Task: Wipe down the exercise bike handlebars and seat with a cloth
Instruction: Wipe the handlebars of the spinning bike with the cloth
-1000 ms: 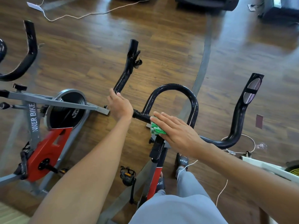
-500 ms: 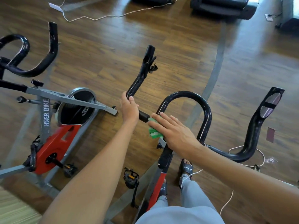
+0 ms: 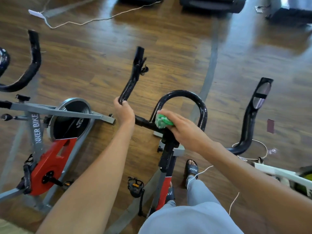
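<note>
Mid-wipe on handlebars (image 3: pixel 200 102): left hand (image 3: pixel 124 113) clenched round bar, right hand (image 3: pixel 184 130) pressing green cloth (image 3: pixel 163 121) just beside; next, slide outward.

I'm looking at a gym floor: a second spin bike (image 3: pixel 50 141) at nine o'clock, dark machine bases (image 3: pixel 212 4) at twelve, wood-look flooring (image 3: pixel 168 48).
</note>
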A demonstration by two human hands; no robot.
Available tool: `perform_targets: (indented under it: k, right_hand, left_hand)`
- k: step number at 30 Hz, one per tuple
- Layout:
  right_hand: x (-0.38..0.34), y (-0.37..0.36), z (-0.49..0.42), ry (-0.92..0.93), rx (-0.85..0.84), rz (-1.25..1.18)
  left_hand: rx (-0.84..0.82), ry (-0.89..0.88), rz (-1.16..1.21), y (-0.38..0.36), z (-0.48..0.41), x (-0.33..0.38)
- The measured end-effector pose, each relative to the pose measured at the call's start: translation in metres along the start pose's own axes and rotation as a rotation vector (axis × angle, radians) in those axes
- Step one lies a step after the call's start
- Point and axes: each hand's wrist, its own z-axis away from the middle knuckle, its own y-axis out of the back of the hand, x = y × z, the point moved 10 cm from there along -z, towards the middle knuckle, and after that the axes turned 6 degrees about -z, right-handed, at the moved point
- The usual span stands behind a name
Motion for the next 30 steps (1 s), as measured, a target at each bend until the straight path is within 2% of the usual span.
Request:
perform_targets:
  k: [3, 6, 8, 10, 14, 18, 21, 26, 30]
  right_hand:
    - [0.006, 0.04, 0.028, -0.039, 0.259, -0.059]
    - [0.032, 0.053, 0.07, -0.149, 0.437, 0.078]
    - [0.049, 0.03, 0.089, -0.242, 0.403, 0.259]
    - [0.062, 0.008, 0.097, -0.259, 0.358, 0.4]
    - [0.081, 0.019, 0.067, -0.311, 0.373, 0.321]
    - [0.086, 0.033, 0.063, -0.473, 0.513, 0.168]
    - [0.076, 0.018, 0.07, -0.531, 0.485, 0.221]
    - [0.089, 0.045, 0.036, -0.639, 0.521, 0.18]
    - [0.07, 0.028, 0.047, -0.541, 0.585, 0.289]
  left_hand:
    - [0.095, 0.054, 0.037, 0.004, 0.001, -0.003]
    - [0.205, 0.021, -0.028, 0.005, 0.011, 0.008]
    - [0.257, 0.011, -0.094, 0.005, 0.014, 0.01]
    - [0.285, 0.005, -0.129, 0.005, 0.013, 0.011]
    - [0.312, -0.004, -0.147, 0.006, 0.01, 0.011]
    - [0.314, 0.0, -0.156, 0.005, 0.013, 0.011]
    - [0.327, 0.007, -0.163, 0.006, 0.016, 0.011]
    - [0.326, 0.01, -0.178, 0.005, 0.019, 0.015]
    - [0.322, 0.0, -0.178, 0.005, 0.019, 0.015]
